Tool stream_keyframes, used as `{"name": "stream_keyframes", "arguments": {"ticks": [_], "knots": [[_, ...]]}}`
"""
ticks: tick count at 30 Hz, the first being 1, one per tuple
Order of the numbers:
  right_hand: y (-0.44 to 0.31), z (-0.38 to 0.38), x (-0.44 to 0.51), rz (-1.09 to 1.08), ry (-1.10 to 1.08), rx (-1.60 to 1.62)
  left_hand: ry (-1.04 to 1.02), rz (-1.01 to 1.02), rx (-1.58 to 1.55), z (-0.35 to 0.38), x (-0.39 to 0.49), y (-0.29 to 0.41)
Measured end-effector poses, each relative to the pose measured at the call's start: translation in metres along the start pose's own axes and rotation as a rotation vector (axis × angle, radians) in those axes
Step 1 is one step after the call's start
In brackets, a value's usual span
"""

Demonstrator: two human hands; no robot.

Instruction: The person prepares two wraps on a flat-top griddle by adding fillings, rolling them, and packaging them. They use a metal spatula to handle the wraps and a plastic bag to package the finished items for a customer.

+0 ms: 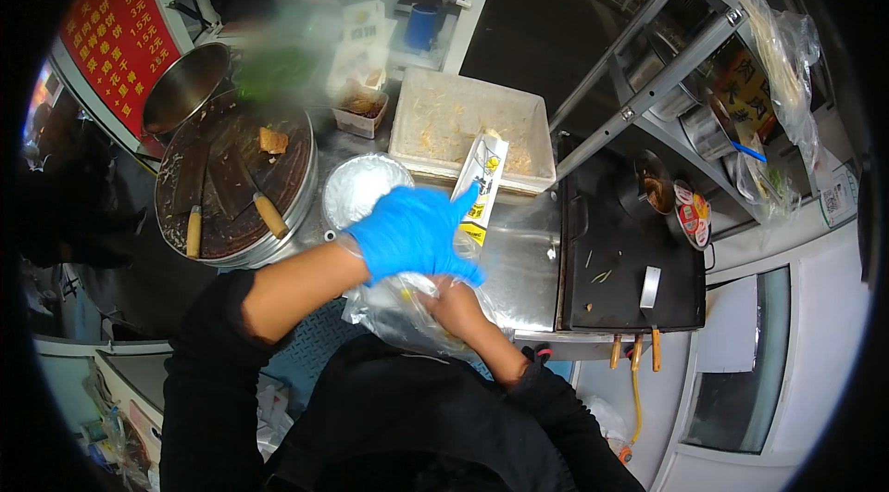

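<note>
In a blue glove, my left hand (410, 231) reaches over the counter with one digit laid across a printed paper sleeve (492, 172). The sleeve's lower end runs between the spread digits, and its grip is partly hidden. Something pale shows at the sleeve's top, which overlaps the near side of a white tray (472, 103) holding food shreds. Below the glove, my bare right hand (455, 311) grips a clear plastic bag (389, 308), its fingers partly covered by the film. Beside the glove sits a round container (364, 186) with a shiny, whitish top.
At left, a round chopping block (239, 228) bears two wooden-handled cleavers (229, 179) and a brown food piece (273, 140). A dark griddle (625, 276) with a spatula (651, 290) lies right, below metal rack bars (649, 89). A small food tub (361, 111) stands behind the counter.
</note>
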State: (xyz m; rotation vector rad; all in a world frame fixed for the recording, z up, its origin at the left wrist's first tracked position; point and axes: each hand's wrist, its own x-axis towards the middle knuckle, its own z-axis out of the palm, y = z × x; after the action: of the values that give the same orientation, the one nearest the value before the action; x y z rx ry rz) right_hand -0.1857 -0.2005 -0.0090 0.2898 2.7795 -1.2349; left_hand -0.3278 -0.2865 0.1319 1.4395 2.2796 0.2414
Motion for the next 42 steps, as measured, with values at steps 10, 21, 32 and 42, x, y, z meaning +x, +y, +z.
{"name": "stream_keyframes", "arguments": {"ticks": [10, 21, 32, 42], "knots": [[-0.008, 0.003, 0.007, 0.043, -0.221, 0.123, -0.379, 0.337, -1.396, 0.022, 0.026, 0.014], [0.042, -0.011, 0.028, 0.089, -0.431, 0.328, 0.331, 0.392, -1.037, -0.054, -0.035, 0.005], [0.035, -0.03, 0.032, 0.117, -0.243, -0.101, 0.34, 0.29, -1.065, -0.041, -0.075, -0.025], [0.127, -0.087, 0.13, 0.197, 0.417, 0.356, -0.179, 0.291, -1.576, -0.048, -0.064, -0.024]]}}
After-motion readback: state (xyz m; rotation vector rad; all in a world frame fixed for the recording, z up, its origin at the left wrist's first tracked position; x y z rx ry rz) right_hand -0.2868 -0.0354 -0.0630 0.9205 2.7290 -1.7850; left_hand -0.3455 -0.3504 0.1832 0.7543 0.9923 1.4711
